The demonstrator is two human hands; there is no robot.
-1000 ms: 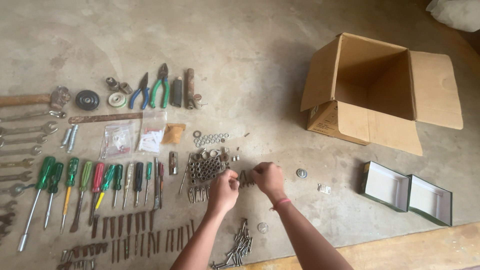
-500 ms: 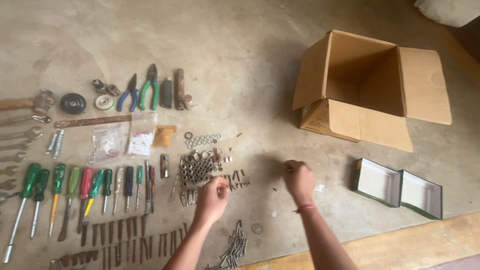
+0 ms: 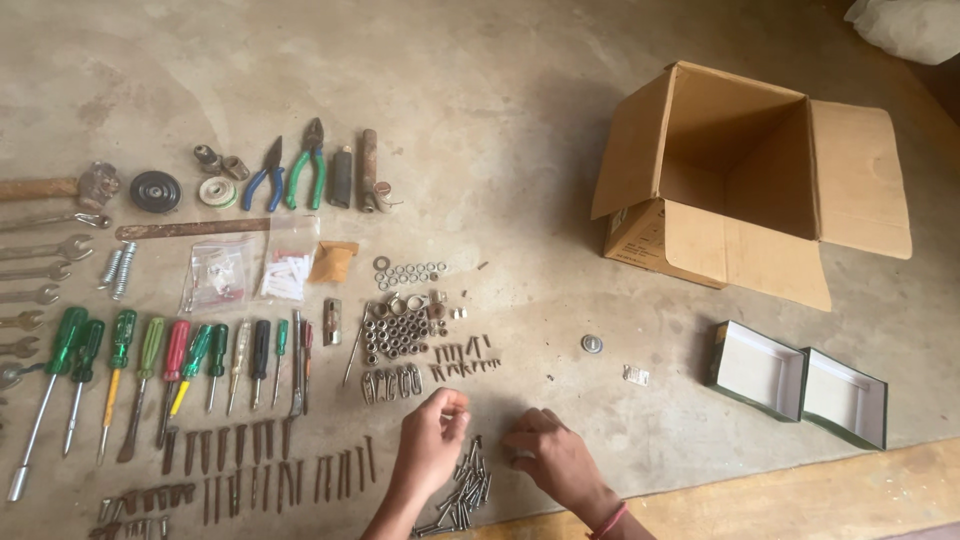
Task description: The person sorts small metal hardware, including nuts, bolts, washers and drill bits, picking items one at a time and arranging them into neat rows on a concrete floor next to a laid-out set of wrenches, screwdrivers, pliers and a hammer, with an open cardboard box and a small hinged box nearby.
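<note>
Concrete floor [image 3: 520,120], hardware laid out in sorted rows. We work at the near edge, over the pile of screws.

Cardboard box [image 3: 740,190]: lying on its side, flaps open, well apart to the right. Two small open trays [image 3: 800,385] sit near the lower right, also apart from our hands.

Row of screwdrivers [image 3: 150,370], green, red and black handles, left of centre; pliers [image 3: 295,175] above them. Rows of rusty nails [image 3: 240,455] run along the near left, just beside the left hand.

Cluster of nuts [image 3: 395,335] and a short row of small bolts [image 3: 462,360] lie just above our hands.

Left hand [image 3: 432,445]: fingers curled in, tips pinched together near the top of the hand; whether anything small sits in the pinch we cannot tell.

Right hand [image 3: 555,460]: lies low, palm down, fingers bent toward the floor beside the pile; nothing visibly held.

Pile of screws [image 3: 462,492]: loose, jumbled, between the two hands, touching neither clearly.

Judgement: sorting goes best one piece at a time, taken from the pile's edge with fingertips. We keep each piece parallel to its row and avoid sweeping a wrist through the bolts above.
</note>
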